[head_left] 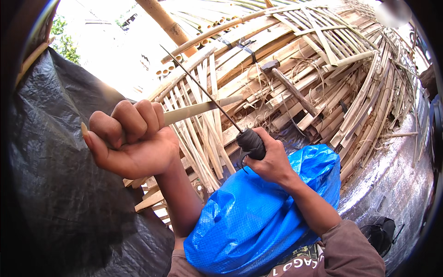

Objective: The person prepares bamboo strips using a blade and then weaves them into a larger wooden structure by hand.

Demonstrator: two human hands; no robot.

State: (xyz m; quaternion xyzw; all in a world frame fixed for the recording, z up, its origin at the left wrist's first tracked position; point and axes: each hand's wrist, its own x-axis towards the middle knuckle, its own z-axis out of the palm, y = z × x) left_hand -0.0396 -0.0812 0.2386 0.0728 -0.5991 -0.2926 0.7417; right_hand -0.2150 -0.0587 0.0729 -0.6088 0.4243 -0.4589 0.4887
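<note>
My left hand point(134, 138) is raised at the left, its fingers closed around a pale bamboo strip point(189, 112). The strip sticks out to the right and ends in a tapered tip; a short end shows past my thumb. In front of me, my right hand point(273, 159) grips a knife by its thick black-wrapped handle point(252, 144). The knife's thin dark blade point(198, 84) points up and to the left. In this view it crosses the strip near the tip; whether they touch I cannot tell. Beneath my right forearm, a blue plastic sheet point(249, 212) covers my lap.
Split bamboo slats point(258, 46) are piled ahead, with a hammer point(293, 90) lying on them. Woven thin strips point(203, 147) stand beside my left forearm. Dark sheeting point(69, 184) hangs at the left. Silvery sheeting point(392, 184) and a black object point(380, 233) lie at the right.
</note>
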